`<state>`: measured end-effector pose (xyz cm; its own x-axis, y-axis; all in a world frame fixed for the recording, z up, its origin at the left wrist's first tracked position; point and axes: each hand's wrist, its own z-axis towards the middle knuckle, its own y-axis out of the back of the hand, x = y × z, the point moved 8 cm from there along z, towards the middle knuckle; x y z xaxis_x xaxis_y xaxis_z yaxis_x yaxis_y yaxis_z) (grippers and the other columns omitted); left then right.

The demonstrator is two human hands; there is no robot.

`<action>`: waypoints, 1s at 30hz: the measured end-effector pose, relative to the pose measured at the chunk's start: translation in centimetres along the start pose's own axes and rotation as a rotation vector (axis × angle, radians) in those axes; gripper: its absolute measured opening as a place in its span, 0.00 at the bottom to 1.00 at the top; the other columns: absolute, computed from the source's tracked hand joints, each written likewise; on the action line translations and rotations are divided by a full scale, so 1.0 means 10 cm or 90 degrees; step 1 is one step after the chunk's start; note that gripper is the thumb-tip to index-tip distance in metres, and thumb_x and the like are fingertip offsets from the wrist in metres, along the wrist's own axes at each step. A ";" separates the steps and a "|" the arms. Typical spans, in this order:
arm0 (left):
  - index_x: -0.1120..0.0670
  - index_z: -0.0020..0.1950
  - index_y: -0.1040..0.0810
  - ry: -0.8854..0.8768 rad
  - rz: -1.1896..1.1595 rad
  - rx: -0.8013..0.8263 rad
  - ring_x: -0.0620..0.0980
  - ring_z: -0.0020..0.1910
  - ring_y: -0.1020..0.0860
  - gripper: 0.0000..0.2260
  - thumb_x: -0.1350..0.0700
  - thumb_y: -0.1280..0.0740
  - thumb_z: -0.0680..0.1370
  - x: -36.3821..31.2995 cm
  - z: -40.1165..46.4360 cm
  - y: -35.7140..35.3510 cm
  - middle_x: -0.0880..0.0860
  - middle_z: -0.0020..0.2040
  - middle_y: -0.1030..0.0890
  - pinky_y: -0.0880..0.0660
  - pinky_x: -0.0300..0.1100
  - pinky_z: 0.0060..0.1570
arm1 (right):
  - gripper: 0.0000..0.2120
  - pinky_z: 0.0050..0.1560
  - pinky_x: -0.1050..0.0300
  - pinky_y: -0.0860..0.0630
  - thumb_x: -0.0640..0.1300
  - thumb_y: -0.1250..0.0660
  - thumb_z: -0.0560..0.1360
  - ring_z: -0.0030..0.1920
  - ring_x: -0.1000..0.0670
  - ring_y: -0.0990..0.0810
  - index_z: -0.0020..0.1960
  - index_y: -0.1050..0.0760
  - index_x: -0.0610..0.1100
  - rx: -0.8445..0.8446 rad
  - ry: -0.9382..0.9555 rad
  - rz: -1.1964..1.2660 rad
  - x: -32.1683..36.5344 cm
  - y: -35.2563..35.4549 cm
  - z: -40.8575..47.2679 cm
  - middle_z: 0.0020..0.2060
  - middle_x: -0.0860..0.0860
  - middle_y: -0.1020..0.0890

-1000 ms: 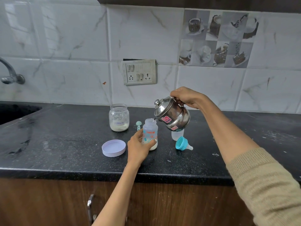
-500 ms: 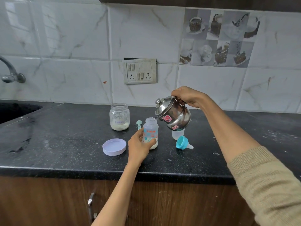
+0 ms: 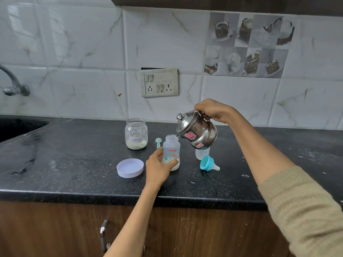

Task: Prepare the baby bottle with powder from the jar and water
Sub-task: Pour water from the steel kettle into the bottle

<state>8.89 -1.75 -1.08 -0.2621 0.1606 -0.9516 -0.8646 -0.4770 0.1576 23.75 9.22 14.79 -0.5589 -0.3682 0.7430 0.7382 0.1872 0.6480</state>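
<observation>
An open clear baby bottle (image 3: 171, 148) with white powder at its bottom stands on the black counter (image 3: 74, 164). My left hand (image 3: 157, 167) grips its lower part. My right hand (image 3: 213, 110) holds the handle of a steel kettle (image 3: 197, 131), tilted left with its spout over the bottle's mouth. The open glass powder jar (image 3: 136, 134) stands behind to the left, its lilac lid (image 3: 130, 167) lying in front. A small teal scoop (image 3: 158, 142) lies between jar and bottle. The teal nipple ring (image 3: 208, 163) lies on its side to the right.
A clear bottle cap (image 3: 202, 153) stands under the kettle. A black sink (image 3: 16, 127) and a tap (image 3: 13, 84) are at the far left. A switch panel (image 3: 159, 82) is on the tiled wall. The counter's front edge runs above wooden cupboard doors.
The kettle stays tilted over the bottle with hardly any shift. Both hands keep their holds.
</observation>
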 end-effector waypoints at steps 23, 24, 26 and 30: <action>0.53 0.66 0.26 -0.004 0.004 0.003 0.47 0.55 0.22 0.27 0.59 0.25 0.68 0.01 0.01 -0.01 0.53 0.60 0.20 0.26 0.41 0.56 | 0.16 0.31 0.58 0.43 0.36 0.44 0.75 0.29 0.52 0.42 0.30 0.41 0.44 0.000 0.002 -0.006 0.00 0.01 0.00 0.27 0.48 0.40; 0.53 0.65 0.26 -0.006 0.003 0.005 0.46 0.53 0.22 0.26 0.59 0.25 0.68 0.01 0.01 -0.01 0.53 0.60 0.20 0.26 0.40 0.55 | 0.16 0.31 0.58 0.43 0.36 0.44 0.75 0.29 0.51 0.42 0.30 0.41 0.44 0.000 0.003 -0.006 0.00 0.01 0.01 0.27 0.48 0.40; 0.53 0.66 0.26 -0.005 0.002 0.009 0.46 0.54 0.21 0.27 0.58 0.25 0.68 0.01 0.01 -0.02 0.52 0.60 0.20 0.26 0.42 0.57 | 0.16 0.31 0.58 0.44 0.36 0.44 0.75 0.29 0.51 0.42 0.30 0.40 0.44 0.000 0.003 -0.009 0.00 0.01 0.01 0.27 0.48 0.40; 0.53 0.67 0.27 0.000 0.002 0.006 0.48 0.57 0.22 0.28 0.58 0.24 0.68 0.02 0.01 -0.01 0.53 0.61 0.20 0.25 0.45 0.59 | 0.17 0.31 0.58 0.44 0.36 0.44 0.75 0.29 0.51 0.42 0.29 0.41 0.44 -0.003 0.003 -0.011 0.00 0.01 0.02 0.27 0.48 0.40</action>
<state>8.86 -1.56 -1.27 -0.2646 0.1594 -0.9511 -0.8678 -0.4695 0.1627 23.75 9.40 14.91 -0.5695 -0.3760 0.7310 0.7303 0.1766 0.6599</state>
